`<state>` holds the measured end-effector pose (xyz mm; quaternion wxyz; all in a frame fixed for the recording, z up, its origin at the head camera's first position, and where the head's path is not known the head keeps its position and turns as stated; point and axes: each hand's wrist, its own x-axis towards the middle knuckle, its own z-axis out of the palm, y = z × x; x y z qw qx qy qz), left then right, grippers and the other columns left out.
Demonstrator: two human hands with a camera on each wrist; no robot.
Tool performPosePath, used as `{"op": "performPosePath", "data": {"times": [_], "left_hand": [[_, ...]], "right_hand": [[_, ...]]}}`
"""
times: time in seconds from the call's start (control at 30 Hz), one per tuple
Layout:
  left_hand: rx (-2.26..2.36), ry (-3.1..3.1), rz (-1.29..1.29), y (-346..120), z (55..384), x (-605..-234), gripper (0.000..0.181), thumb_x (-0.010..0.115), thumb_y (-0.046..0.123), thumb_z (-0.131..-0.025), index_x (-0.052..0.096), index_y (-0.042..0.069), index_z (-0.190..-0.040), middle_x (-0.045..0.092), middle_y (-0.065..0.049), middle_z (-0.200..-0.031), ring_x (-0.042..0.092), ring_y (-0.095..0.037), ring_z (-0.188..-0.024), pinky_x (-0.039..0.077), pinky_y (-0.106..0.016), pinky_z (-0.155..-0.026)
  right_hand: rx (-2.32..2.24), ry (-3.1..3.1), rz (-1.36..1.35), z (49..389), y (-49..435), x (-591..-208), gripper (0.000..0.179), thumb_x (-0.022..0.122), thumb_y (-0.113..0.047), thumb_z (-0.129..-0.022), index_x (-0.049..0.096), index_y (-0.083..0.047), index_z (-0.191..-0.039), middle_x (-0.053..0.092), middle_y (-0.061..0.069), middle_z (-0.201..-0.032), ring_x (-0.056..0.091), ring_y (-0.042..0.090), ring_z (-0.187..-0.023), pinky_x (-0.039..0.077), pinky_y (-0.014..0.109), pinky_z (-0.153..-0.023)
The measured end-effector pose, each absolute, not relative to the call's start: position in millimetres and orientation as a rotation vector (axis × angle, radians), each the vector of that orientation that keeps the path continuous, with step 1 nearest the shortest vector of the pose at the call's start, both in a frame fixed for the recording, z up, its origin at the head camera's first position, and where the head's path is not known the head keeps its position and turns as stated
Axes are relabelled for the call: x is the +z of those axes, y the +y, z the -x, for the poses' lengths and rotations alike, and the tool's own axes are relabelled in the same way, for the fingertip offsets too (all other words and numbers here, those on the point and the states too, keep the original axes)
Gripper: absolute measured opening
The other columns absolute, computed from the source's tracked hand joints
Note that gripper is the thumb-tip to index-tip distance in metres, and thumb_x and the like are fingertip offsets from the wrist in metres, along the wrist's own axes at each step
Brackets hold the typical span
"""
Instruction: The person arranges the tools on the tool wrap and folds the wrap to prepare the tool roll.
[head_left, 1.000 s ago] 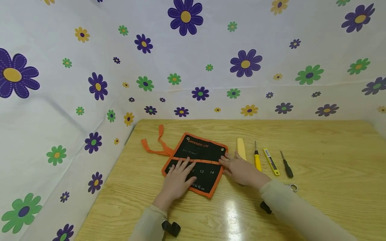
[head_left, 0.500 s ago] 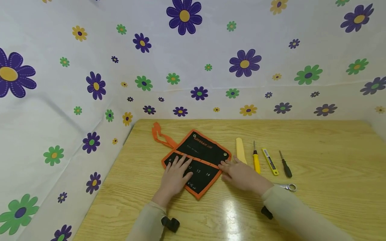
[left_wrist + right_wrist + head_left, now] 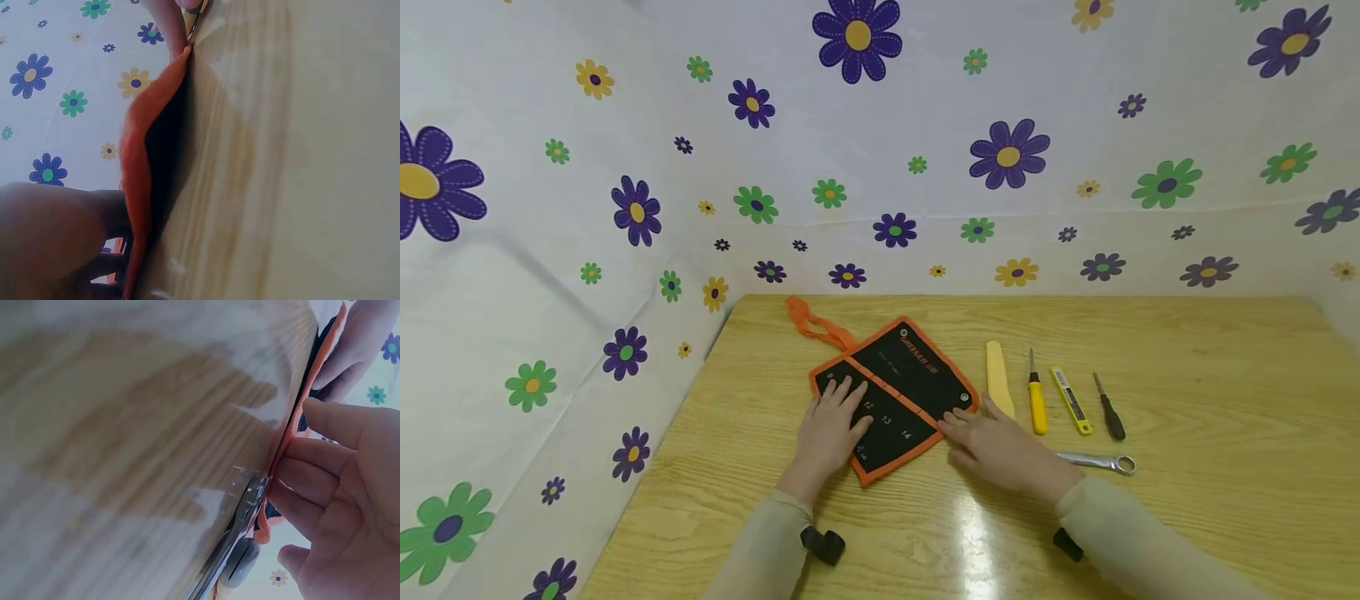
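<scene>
A black tool pouch (image 3: pixel 917 358) with orange edging lies slanted on the table, its pockets numbered 12, 13 and 14. On its lower left part rests my left hand (image 3: pixel 827 429), fingers spread. The fingertips of my right hand (image 3: pixel 1003 450) touch the pouch's right edge, where the orange seam meets the border. An orange tie strap (image 3: pixel 816 323) trails from the far left side. Seen edge-on in the left wrist view, the orange border (image 3: pixel 139 162) bulges off the wood. The right wrist view has fairly straight fingers (image 3: pixel 312 478) against that border.
Right of the pouch lie a pale yellow flat strip (image 3: pixel 997 379), a yellow-handled screwdriver (image 3: pixel 1037 408), a yellow utility knife (image 3: pixel 1072 402) and a dark-handled screwdriver (image 3: pixel 1111 417). A wrench (image 3: pixel 1101 462) lies by my right wrist. Flowered sheeting (image 3: pixel 940 192) walls the table's back and left.
The pouch has turned clockwise under my hands, its near corner swinging left and its top edge tilting down to the right. The strap has shifted rightward. More of the wrench shows.
</scene>
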<state>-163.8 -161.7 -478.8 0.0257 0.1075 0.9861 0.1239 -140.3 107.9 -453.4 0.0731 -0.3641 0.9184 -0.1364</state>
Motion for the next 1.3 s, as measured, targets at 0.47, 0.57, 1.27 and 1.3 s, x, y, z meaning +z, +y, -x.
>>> {"op": "performPosePath", "data": {"times": [0.47,0.57,1.27,1.3], "left_hand": [[0.274,3.09,-0.272,-160.5,176.5,-474.3,0.058,0.053,0.037,-0.098,0.036,0.017,-0.149,0.029,-0.011,-0.153,0.022,-0.03,-0.142,0.018,-0.051,-0.113],[0.275,3.094,-0.247,-158.9,179.0,-473.4,0.058,0.054,0.037,-0.098,0.036,0.016,-0.149,0.029,-0.011,-0.153,0.021,-0.03,-0.142,0.018,-0.05,-0.113],[0.275,3.126,-0.229,-151.7,187.7,-474.3,0.052,0.055,0.028,-0.098,0.042,0.012,-0.146,0.036,-0.013,-0.15,0.028,-0.032,-0.139,0.024,-0.048,-0.112],[0.285,3.123,-0.231,-152.1,187.9,-475.0,0.052,0.055,0.028,-0.098,0.042,0.012,-0.146,0.036,-0.013,-0.15,0.029,-0.032,-0.139,0.025,-0.048,-0.111]], "right_hand": [[-0.439,2.682,1.196,128.2,98.8,-453.3,0.053,0.057,-0.033,-0.097,0.049,-0.002,-0.139,0.049,0.012,-0.14,0.044,0.03,-0.13,0.027,0.051,-0.109],[-0.421,2.689,1.203,125.8,96.5,-453.8,0.053,0.057,-0.035,-0.096,0.049,-0.004,-0.139,0.05,0.01,-0.139,0.046,0.029,-0.127,0.037,0.046,-0.104],[-0.444,2.604,1.22,120.4,91.4,-454.9,0.058,0.057,-0.037,-0.096,0.042,-0.011,-0.146,0.042,0.005,-0.147,0.042,0.027,-0.129,0.043,0.043,-0.098],[-0.442,2.603,1.225,120.2,91.7,-454.6,0.058,0.057,-0.037,-0.096,0.042,-0.011,-0.146,0.042,0.005,-0.147,0.042,0.027,-0.129,0.044,0.043,-0.098]]}}
